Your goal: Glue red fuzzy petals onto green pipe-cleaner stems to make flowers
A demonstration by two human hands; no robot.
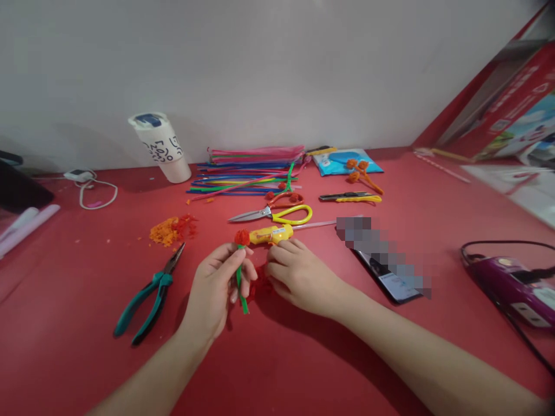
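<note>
My left hand [219, 286] is closed around a green pipe-cleaner stem [241, 292] topped with a small red fuzzy bud [241, 237], held upright over the red table [303, 358]. My right hand [299, 274] lies just to its right, fingers curled down onto a red fuzzy piece [261, 283] on the table. What those fingers grip is partly hidden. A yellow glue gun [273, 234] lies directly behind both hands, touching neither.
Teal pliers [150, 297] lie left of my left hand. Yellow-handled scissors [277, 214], a yellow cutter [351, 198], a stack of coloured pipe cleaners [247, 173], orange-red trimmings [171, 229] and a paper cup [162, 147] sit behind. A phone [390, 271] and a purple device [511, 286] lie right.
</note>
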